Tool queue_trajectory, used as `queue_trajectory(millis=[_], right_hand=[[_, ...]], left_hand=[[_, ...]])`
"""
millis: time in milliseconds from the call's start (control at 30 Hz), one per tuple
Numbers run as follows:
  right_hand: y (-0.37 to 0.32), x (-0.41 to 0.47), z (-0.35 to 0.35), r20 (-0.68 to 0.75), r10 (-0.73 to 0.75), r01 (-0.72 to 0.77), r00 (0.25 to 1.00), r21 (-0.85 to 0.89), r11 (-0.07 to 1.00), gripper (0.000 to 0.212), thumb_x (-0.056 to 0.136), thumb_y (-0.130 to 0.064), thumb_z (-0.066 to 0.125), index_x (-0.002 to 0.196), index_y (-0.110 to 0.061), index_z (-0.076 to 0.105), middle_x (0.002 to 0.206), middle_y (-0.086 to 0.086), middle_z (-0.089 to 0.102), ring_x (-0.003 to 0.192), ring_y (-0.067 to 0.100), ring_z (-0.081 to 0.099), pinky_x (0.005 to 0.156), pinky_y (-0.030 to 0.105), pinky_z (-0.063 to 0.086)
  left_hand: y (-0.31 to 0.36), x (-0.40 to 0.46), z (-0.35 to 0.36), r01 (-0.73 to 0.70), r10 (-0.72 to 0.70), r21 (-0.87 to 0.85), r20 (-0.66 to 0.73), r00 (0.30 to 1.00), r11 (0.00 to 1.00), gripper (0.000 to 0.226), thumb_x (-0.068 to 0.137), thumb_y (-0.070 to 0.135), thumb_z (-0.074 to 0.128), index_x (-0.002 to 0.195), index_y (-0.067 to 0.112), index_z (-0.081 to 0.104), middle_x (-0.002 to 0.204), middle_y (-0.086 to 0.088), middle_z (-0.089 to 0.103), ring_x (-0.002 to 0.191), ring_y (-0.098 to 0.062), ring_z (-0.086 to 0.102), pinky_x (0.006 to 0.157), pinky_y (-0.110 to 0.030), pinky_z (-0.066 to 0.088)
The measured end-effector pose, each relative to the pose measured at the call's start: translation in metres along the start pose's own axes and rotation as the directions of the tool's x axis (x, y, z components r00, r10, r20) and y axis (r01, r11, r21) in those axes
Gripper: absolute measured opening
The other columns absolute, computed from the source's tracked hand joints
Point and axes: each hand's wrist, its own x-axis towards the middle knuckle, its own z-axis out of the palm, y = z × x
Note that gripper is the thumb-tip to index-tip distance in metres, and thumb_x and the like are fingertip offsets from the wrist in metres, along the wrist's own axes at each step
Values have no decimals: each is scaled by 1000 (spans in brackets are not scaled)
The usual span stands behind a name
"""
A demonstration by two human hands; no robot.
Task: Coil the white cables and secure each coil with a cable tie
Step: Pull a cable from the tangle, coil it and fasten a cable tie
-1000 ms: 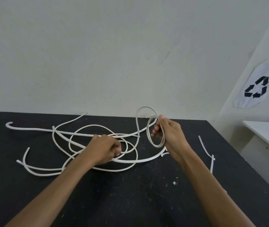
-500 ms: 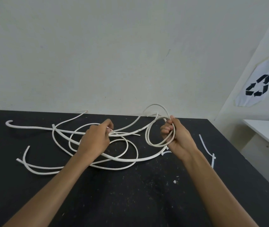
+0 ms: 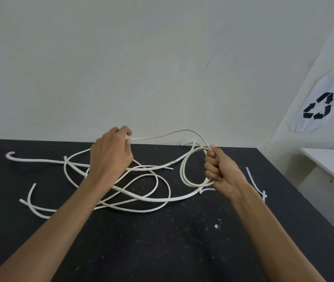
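Several white cables (image 3: 141, 198) lie tangled on the black table (image 3: 162, 241). My right hand (image 3: 221, 171) is closed around a small coil (image 3: 184, 174) of thin white cable, held just above the table. From that coil a strand (image 3: 172, 133) arches up and left to my left hand (image 3: 111, 155), which pinches it between thumb and fingertips, raised above the tangle. Two white cable ties (image 3: 257, 186) lie on the table right of my right hand, and a third (image 3: 207, 189) peeks out under it.
A pale wall stands directly behind the table's far edge. A white surface (image 3: 330, 163) sits to the right beyond the table's right edge, under a sheet with a recycling symbol (image 3: 318, 108). Small white specks (image 3: 216, 226) dot the table near me.
My left hand has risen from the tangle and moved up and back, drawing a strand taut toward the coil. My right hand keeps the coil, which has gained a loop.
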Motion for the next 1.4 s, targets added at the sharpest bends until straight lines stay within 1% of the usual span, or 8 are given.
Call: queue_trajectory(millis=[167, 333, 533, 667, 900, 1100, 1267, 1400], right_hand=[[-2, 2, 2, 112, -50, 31, 992, 164, 986, 38, 112, -36, 52, 80, -17, 49, 60, -7, 20, 38, 7, 21, 32, 19, 23], [-11, -3, 6, 153, -153, 108, 976, 265, 958, 39, 113, -41, 50, 83, -16, 51, 61, -7, 25, 43, 7, 27, 38, 19, 29], [-12, -10, 14, 133, -115, 112, 984, 30, 993, 39, 113, -43, 48, 84, -17, 51, 59, -7, 26, 42, 6, 21, 39, 19, 17], [-1, -12, 23, 107, -160, 182, 981, -248, 952, 39, 110, -43, 55, 88, -12, 54, 61, -4, 26, 47, 8, 23, 39, 19, 23], [15, -17, 34, 145, -171, 223, 975, -538, 813, 48, 110, -46, 53, 86, -6, 65, 53, -2, 52, 63, 21, 55, 73, 39, 50], [20, -24, 38, 248, -28, 163, 968, -543, 823, 52, 110, -52, 51, 80, -12, 64, 63, 3, 37, 48, 12, 37, 36, 19, 23], [9, -26, 31, 227, 70, 38, 971, -437, 899, 49, 109, -52, 53, 88, -9, 62, 65, -2, 39, 40, 5, 23, 33, 18, 14], [8, -27, 25, 235, 134, 5, 963, -508, 861, 47, 109, -53, 51, 87, -13, 59, 66, -2, 42, 40, 6, 26, 34, 20, 13]], left_hand=[[12, 18, -14, -24, 28, 174, -18, 999, 984, 14, 88, 0, 74, 94, 12, 73, 86, -3, 64, 65, -27, 53, 59, -36, 38], [15, 32, -25, -78, 80, 226, -2, 997, 971, 19, 83, -6, 78, 90, 12, 79, 87, -7, 67, 75, -30, 63, 67, -40, 48], [30, 1, 1, -309, 260, 45, 434, 863, 950, 17, 95, 16, 71, 99, 29, 81, 103, 9, 68, 98, -17, 67, 87, -34, 46], [41, -22, 21, -380, 400, -151, 529, 749, 912, 20, 94, 16, 71, 91, 33, 81, 92, 19, 67, 91, -5, 65, 92, -32, 35], [63, -19, 12, -80, 415, -634, 401, 817, 769, 7, 90, 29, 84, 84, 32, 82, 83, 21, 73, 85, -4, 70, 83, -35, 57], [60, -15, 13, -39, 148, -453, 208, 967, 890, 47, 76, 74, 79, 85, 30, 64, 61, 10, 65, 57, -6, 61, 60, -31, 52], [35, -16, 16, 260, -59, -686, 302, 951, 679, 19, 89, 44, 83, 93, 30, 71, 73, 3, 72, 65, -11, 68, 66, -23, 55], [22, -18, 14, 238, -49, -675, 287, 957, 698, 14, 90, 32, 85, 83, 24, 76, 77, 6, 75, 76, -14, 71, 79, -30, 60]])
